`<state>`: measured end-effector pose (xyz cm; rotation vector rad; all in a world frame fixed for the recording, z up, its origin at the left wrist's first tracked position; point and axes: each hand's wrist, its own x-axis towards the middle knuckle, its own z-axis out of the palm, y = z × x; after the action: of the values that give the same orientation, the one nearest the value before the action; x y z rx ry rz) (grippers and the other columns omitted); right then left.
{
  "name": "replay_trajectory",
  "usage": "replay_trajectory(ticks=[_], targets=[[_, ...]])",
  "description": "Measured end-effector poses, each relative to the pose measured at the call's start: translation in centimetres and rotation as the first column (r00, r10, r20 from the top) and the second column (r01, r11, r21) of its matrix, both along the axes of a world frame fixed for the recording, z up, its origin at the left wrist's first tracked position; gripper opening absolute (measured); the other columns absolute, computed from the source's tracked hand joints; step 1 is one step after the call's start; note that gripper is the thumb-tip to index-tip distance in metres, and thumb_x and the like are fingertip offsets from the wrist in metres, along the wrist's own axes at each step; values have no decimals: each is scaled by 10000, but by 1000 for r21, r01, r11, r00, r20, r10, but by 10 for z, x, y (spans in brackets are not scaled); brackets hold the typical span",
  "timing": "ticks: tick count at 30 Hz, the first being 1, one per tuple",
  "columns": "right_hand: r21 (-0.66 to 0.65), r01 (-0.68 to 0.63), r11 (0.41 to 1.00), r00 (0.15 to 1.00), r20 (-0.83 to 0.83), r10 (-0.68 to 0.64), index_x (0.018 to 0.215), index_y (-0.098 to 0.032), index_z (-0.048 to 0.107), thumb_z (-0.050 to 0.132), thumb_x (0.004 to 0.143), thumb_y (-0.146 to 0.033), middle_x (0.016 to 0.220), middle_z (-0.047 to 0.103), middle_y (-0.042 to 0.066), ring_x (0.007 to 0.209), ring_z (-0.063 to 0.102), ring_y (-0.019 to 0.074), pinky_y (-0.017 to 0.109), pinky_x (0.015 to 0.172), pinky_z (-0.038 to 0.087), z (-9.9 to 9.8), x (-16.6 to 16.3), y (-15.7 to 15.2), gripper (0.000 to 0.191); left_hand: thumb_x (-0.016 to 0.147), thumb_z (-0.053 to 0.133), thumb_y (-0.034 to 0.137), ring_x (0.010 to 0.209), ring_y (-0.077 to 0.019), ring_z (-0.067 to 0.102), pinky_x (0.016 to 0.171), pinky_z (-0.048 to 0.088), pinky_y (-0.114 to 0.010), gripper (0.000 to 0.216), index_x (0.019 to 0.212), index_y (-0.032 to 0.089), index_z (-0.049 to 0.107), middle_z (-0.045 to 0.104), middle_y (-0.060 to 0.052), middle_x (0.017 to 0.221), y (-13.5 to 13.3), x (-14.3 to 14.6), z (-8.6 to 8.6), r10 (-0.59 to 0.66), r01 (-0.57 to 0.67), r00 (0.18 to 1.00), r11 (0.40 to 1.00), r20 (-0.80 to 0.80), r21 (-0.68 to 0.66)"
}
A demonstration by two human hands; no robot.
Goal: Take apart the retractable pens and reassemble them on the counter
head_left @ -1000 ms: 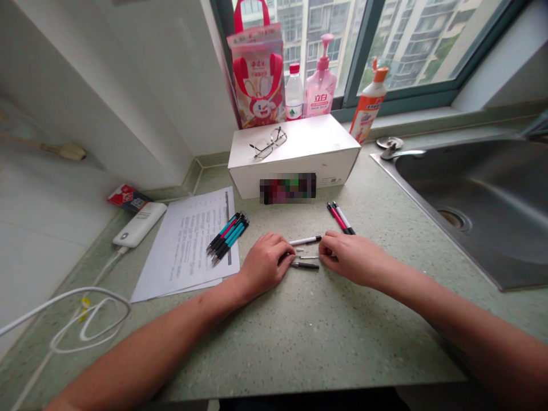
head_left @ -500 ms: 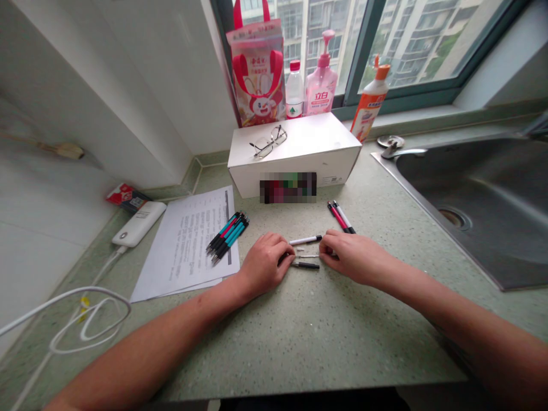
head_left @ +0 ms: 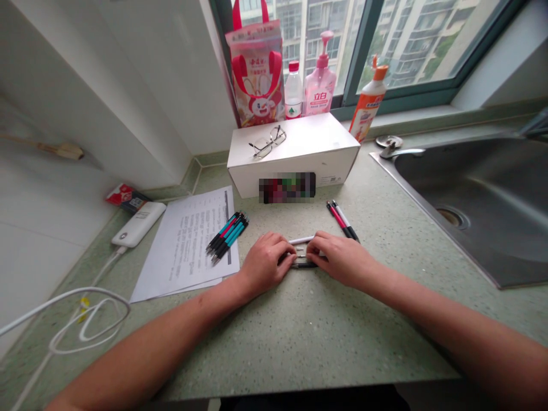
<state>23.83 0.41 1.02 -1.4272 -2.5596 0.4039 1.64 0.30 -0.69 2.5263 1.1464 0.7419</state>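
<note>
My left hand rests on the counter with thumb and fingertips pinched at the left end of a thin pen refill. From the other side, the pinched fingers of my right hand close on the same refill, hiding most of it. Just beyond it lies a white pen barrel, its right end covered by my right hand. A tiny white pen part sits between the barrel and the refill. On the near side is a black pen part, partly under the right fingers.
Several pens lie on printed sheets to the left. Two pens rest beyond my right hand. A white box with eyeglasses stands behind. A power bank with cable is at left, a sink at right.
My right hand has shifted left toward my left hand, so less of the refill shows between them. It now covers the white barrel's black end. The left hand has stayed in place.
</note>
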Motion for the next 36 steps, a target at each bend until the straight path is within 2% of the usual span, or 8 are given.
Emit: replay_trajectory(ticks=[5,8,12,16,23,31,36], targets=[[99,35,994,998,-52,-29,1107,-215,691,466,1018,-328,1040,665,71,751,631,164,289,610,398,3,4,3,267,972,575,220,895,-218,568,789,491,-367,225,1157,208,704,658,-79,951,3,2,-2,0,0,1000,996,-4,85],[126,38,991,999,21,-41,1206,-249,681,445,1018,-305,1059,655,79,707,611,154,284,560,352,3,5,5,306,980,585,267,881,-214,564,776,484,-357,206,1115,233,737,654,-75,929,5,3,-5,-8,12,999,993,-41,114],[126,28,992,995,94,-40,1130,-243,710,459,1005,-279,1035,648,74,685,589,149,286,536,308,2,6,8,283,960,623,272,867,-210,565,767,479,-346,154,1017,234,761,653,-69,902,6,2,-7,9,-6,1000,993,-22,114],[121,53,991,994,84,-64,1043,-203,708,462,1007,-279,1035,647,79,718,594,154,286,554,328,1,9,10,260,951,635,253,870,-211,571,780,487,-356,126,979,207,749,656,-66,895,5,-1,-7,47,-48,999,997,25,65],[85,38,996,997,60,-43,1052,-200,696,485,990,-292,1082,642,80,725,610,157,294,571,365,2,8,8,239,920,674,225,880,-221,580,798,492,-380,63,925,186,724,661,-58,889,7,-1,-4,98,-97,994,995,38,-29],[116,33,993,999,30,-37,1007,-192,687,495,993,-286,1047,662,71,728,625,157,293,587,387,0,8,9,214,932,646,191,883,-216,591,810,491,-385,63,893,171,691,658,-55,886,7,-2,-3,136,-132,987,990,89,-52],[147,13,989,1000,-1,-13,995,-189,676,513,980,-279,1019,671,66,719,630,158,291,591,402,-5,8,9,187,934,654,198,863,-206,601,793,494,-365,59,895,173,690,668,-49,875,5,-2,0,111,-105,984,993,141,-49]])
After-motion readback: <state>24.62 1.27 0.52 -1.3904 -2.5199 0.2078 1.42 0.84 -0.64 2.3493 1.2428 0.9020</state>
